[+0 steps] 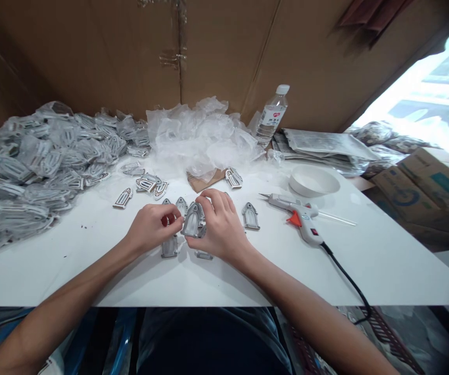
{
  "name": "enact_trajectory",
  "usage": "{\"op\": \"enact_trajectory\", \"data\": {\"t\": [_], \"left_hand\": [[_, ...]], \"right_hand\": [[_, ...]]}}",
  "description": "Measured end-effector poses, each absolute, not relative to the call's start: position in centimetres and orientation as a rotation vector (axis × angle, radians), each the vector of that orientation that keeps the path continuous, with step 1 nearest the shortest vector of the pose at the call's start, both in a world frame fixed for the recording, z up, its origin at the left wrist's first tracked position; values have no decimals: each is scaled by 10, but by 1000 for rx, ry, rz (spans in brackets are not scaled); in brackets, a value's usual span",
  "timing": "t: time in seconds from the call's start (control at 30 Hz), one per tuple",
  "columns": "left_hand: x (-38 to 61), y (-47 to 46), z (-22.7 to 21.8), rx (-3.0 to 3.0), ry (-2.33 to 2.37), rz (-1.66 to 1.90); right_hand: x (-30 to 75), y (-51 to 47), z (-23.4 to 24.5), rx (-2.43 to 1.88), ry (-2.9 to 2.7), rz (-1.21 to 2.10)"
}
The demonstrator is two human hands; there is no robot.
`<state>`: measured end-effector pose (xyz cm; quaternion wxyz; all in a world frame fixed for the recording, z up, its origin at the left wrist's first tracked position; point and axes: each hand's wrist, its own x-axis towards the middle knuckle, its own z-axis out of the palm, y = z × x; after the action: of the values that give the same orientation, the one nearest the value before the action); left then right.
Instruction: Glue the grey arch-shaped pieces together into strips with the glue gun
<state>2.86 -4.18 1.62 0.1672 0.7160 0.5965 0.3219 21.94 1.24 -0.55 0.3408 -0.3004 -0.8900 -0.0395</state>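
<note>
"One grey arch point(193, 219) in the head view. Held how?"

"Clamped in the right hand point(222, 226), fingers over the edge, thumb beneath. Raised and tilted over the white table point(91, 284), close to the left hand point(154, 225). On the left, thumb and forefinger curled toward each other beside the arch's near edge; cannot tell if touching."

"And containers?"

"Heaped far left, clear bags point(52, 156) full of similar arches. At the back, a crumpled mound of clear wrappers point(204, 135); cannot tell about contents. Beside the mound, leaning slightly, a white-capped bottle point(272, 119); cannot tell the liquid level. Off to the right, cardboard boxes point(427, 182)."

"Any writing?"

"On the bottle, a pale label point(274, 114) with a red logo and small characters, too fine to read. On the boxes, a blue ring and a blue block, likewise unreadable."

"Materials, shapes?"

"Pointed tops, broad feet, pale panels. Left of centre, a brown-edged arch point(123, 198), loose on the table. Right of the right hand, a lone arch point(251, 216), then a glue gun point(297, 211): grey plastic, orange trigger, clear stick out the back, black cord over the front edge. Beyond, a smooth white ring point(314, 182) and shiny, flat grey packets point(322, 146). Behind, brown cardboard point(224, 57), seamed and taped."
</note>
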Motion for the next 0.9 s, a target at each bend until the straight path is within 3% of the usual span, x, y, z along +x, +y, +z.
{"op": "enact_trajectory", "data": {"t": [0.2,0.43,0.9], "left_hand": [[28,-45,12,2223,1608,1120],[34,-50,9,2472,1329,1035],[45,-45,-12,2589,1644,1067]], "right_hand": [[220,12,-5,-809,-2317,-110],[221,15,-7,-799,-2319,-90],[214,5,-6,-841,-2248,-284]]}}
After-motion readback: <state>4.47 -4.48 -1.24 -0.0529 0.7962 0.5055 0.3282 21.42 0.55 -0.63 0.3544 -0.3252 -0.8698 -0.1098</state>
